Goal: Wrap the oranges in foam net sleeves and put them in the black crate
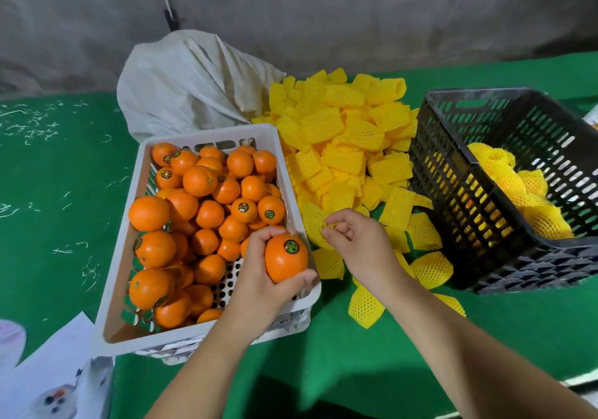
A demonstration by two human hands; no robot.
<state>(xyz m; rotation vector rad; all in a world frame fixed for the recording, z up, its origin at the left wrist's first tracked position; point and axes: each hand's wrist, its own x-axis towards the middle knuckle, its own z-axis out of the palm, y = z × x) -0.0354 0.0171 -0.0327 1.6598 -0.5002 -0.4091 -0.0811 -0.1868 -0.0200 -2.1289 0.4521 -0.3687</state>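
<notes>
Beside the white crate [207,337], the black crate [485,224] ran off-frame; left hand [259,276] gripped an orange [284,260], right hand [359,244] fingers [333,229] pinched a foam sleeve [315,221].

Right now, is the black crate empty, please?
No. The black crate holds several sleeved oranges on its floor, well below the rim.
</notes>
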